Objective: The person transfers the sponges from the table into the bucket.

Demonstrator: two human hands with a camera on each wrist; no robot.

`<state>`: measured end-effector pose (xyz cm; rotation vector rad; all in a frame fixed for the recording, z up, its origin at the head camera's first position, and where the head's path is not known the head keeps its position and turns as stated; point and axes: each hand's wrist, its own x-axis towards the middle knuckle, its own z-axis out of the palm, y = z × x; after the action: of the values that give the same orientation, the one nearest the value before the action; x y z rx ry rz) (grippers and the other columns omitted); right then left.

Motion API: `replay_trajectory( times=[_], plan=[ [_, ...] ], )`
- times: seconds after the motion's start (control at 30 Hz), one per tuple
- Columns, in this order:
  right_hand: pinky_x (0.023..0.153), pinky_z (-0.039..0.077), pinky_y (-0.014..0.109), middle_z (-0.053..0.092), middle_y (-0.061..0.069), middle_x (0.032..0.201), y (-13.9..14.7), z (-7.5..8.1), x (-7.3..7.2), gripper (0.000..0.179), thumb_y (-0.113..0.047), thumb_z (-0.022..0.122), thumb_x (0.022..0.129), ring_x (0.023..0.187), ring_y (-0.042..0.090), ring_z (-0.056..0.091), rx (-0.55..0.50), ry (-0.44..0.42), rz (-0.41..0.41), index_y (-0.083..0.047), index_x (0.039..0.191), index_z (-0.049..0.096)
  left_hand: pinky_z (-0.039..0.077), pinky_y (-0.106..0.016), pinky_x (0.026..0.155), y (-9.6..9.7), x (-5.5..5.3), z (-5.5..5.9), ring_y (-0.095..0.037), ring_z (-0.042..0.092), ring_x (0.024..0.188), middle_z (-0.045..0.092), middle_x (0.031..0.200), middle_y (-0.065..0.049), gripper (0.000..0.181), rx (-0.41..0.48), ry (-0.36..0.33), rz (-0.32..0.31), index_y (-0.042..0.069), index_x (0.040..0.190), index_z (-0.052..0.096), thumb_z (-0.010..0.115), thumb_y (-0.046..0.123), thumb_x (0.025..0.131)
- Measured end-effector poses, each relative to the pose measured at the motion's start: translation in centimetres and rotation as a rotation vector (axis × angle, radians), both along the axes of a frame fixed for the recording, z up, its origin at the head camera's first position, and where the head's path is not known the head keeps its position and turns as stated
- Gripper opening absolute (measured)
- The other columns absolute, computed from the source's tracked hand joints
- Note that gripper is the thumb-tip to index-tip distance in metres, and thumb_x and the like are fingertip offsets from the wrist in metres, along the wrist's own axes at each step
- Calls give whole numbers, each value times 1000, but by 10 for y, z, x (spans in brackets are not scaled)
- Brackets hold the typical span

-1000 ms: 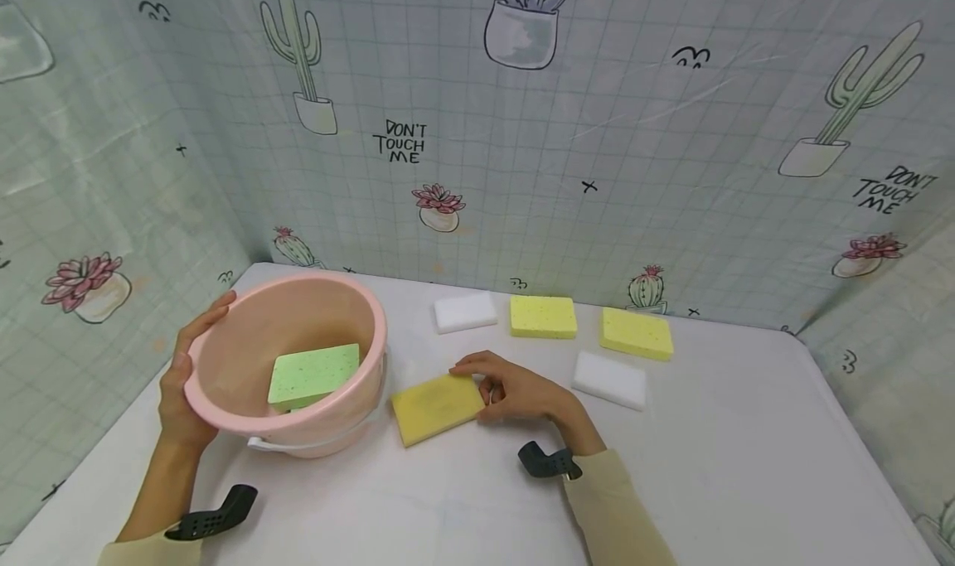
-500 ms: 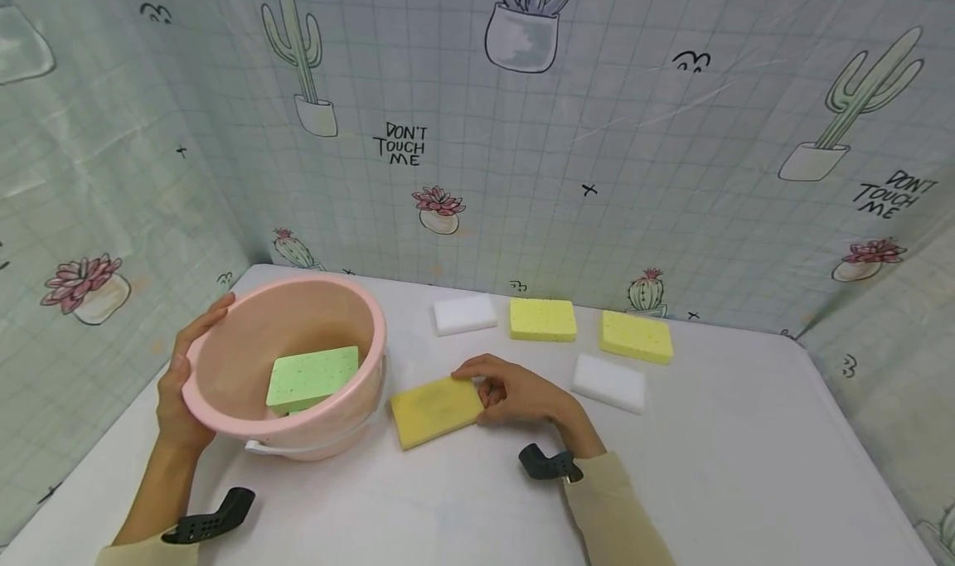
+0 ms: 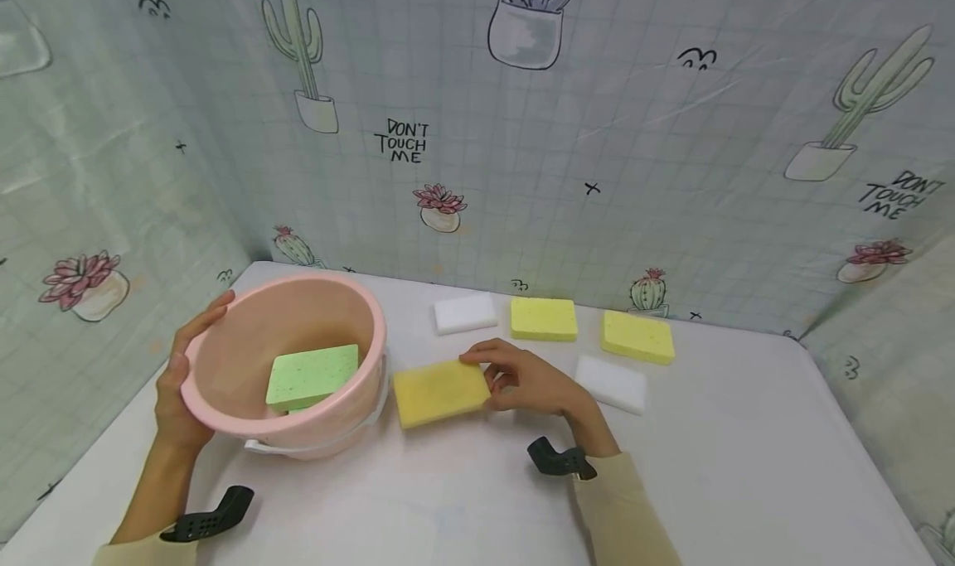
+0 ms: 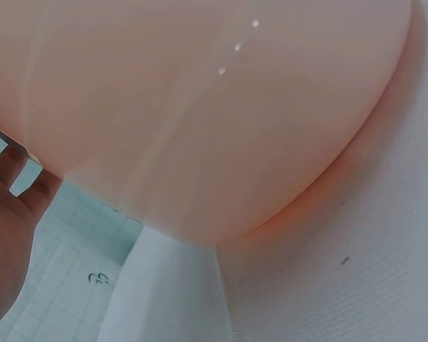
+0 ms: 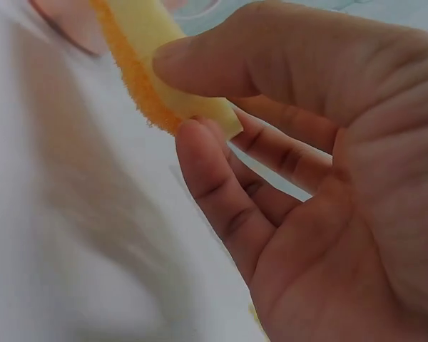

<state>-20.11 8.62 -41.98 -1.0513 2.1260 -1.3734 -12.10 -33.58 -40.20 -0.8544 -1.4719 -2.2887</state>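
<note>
My left hand holds the pink bucket at the left side of its rim, fingers spread along the outside. In the left wrist view the bucket's wall fills most of the picture. Inside the bucket lies a green sponge, with another green edge just under it. To the right of the bucket, my right hand pinches the right end of a yellow sponge. The right wrist view shows the thumb on the sponge's pale yellow side and a rough orange layer along the other side.
Toward the back of the white table lie a white sponge and two yellow sponges. A second white sponge lies behind my right wrist. A cactus-print curtain hangs around the back and sides.
My right hand has moved slightly back and right, and the yellow sponge has tilted up with its near edge farther from me. The left hand and bucket are nearly still.
</note>
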Motion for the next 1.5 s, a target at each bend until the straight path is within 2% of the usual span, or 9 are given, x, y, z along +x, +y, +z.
replay_trajectory(
  times=[0.17,0.37,0.5,0.6,0.8,0.97,1.13,1.3,1.5],
  plan=[
    [73,50,30,43,9,136,4,15,3,62,10,70,78,94,31,51,-87,-15,-6,-4,136,51,31,-30,107,0,-2,1,-26,20,140,19,156,-11,53,-8,0,10,2,145,32,28,21,95],
    [74,50,28,41,16,135,7,34,9,60,11,68,79,96,30,50,-209,-2,19,3,136,49,32,-29,106,1,-2,0,-26,22,139,19,156,-12,54,-31,-7,45,3,145,32,29,22,95],
    [75,50,28,39,21,137,9,39,12,60,15,67,79,96,32,51,-247,10,7,8,135,47,33,-28,106,2,-2,0,-26,21,139,19,156,-11,54,-50,-26,68,3,145,32,30,25,95],
    [75,49,26,40,15,138,11,34,9,61,13,68,80,95,32,51,-273,19,-8,3,136,48,32,-28,107,3,-3,0,-26,19,140,19,156,-11,54,-51,-35,74,3,145,33,30,25,96],
    [74,49,25,42,10,135,4,47,13,58,6,70,82,95,30,52,-336,53,-11,-3,136,51,32,-27,106,2,-3,1,-25,20,140,19,156,-11,54,-53,-32,67,4,145,33,31,25,95],
    [76,50,26,44,8,133,-17,63,18,58,4,71,82,95,28,54,-346,83,11,-4,136,52,33,-28,106,1,-2,2,-25,21,140,19,155,-12,53,-52,-23,67,4,145,34,31,24,95],
    [78,52,30,43,8,135,-41,81,16,58,5,70,82,97,26,56,-335,92,62,-1,136,50,33,-28,106,1,-1,2,-24,23,139,18,156,-12,54,-46,-25,57,4,145,33,28,23,95],
    [80,53,33,43,6,134,-65,98,12,58,2,71,81,97,21,57,-272,132,74,-2,135,51,34,-27,106,1,0,1,-24,23,139,20,156,-10,54,-42,-29,60,4,145,33,28,21,95],
    [79,53,28,45,4,130,-89,112,9,58,0,74,79,89,14,58,-166,181,37,-2,133,54,34,-27,105,1,0,0,-24,23,140,22,155,-9,53,-50,-13,59,3,145,33,27,20,94]
  ],
)
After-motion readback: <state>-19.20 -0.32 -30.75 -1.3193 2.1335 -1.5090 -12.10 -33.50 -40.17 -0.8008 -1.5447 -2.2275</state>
